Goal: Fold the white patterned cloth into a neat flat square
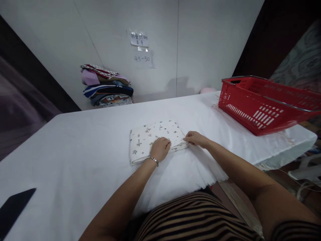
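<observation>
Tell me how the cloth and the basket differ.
The cloth is white with small scattered motifs; the basket is plain red. The cloth lies folded fairly flat, while the basket stands with raised, slotted walls. The left hand and right hand touch the cloth; neither touches the basket. Both things rest on the table.

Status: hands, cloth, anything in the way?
Left hand on printed cloth; right hand touching its near right corner. Cloth folded, on white tablecloth. Red basket off right, clear of hands.

A red basket stands at right, a fabric stack at back left.
</observation>
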Action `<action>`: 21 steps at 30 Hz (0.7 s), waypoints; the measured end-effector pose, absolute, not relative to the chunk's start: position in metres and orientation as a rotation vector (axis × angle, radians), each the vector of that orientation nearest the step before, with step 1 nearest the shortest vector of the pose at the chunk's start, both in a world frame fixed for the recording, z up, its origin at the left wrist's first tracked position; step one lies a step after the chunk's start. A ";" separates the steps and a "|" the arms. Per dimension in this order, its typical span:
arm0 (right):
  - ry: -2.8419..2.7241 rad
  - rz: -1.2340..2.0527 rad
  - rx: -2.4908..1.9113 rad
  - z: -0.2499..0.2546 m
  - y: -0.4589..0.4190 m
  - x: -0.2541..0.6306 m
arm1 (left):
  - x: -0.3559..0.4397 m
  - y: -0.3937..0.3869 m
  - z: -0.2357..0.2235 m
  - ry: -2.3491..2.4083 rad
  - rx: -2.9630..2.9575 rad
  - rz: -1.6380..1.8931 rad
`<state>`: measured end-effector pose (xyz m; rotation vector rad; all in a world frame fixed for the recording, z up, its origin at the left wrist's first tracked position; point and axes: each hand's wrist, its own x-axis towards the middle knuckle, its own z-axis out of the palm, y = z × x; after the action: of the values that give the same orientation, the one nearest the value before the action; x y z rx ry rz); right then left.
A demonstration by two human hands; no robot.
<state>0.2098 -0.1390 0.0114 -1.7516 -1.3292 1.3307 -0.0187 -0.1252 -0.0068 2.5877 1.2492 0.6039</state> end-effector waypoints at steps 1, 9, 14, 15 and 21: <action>-1.317 1.356 -1.753 0.011 -0.139 0.210 | -0.019 -0.125 -0.007 1.247 2.585 0.608; -1.348 1.492 -1.825 0.015 -0.141 0.211 | -0.019 -0.126 -0.006 1.248 2.596 0.613; -1.378 1.423 -1.853 0.021 -0.140 0.208 | -0.020 -0.128 -0.005 1.255 2.577 0.611; -1.378 1.418 -1.850 0.022 -0.139 0.207 | -0.020 -0.128 -0.004 1.256 2.572 0.611; -1.271 1.482 -1.706 0.022 -0.137 0.206 | -0.021 -0.128 -0.005 1.236 2.567 0.615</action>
<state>0.2056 -0.1369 0.0218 -1.7056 -1.2709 1.4820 -0.0209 -0.1281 -0.0049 2.5668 1.2359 0.6146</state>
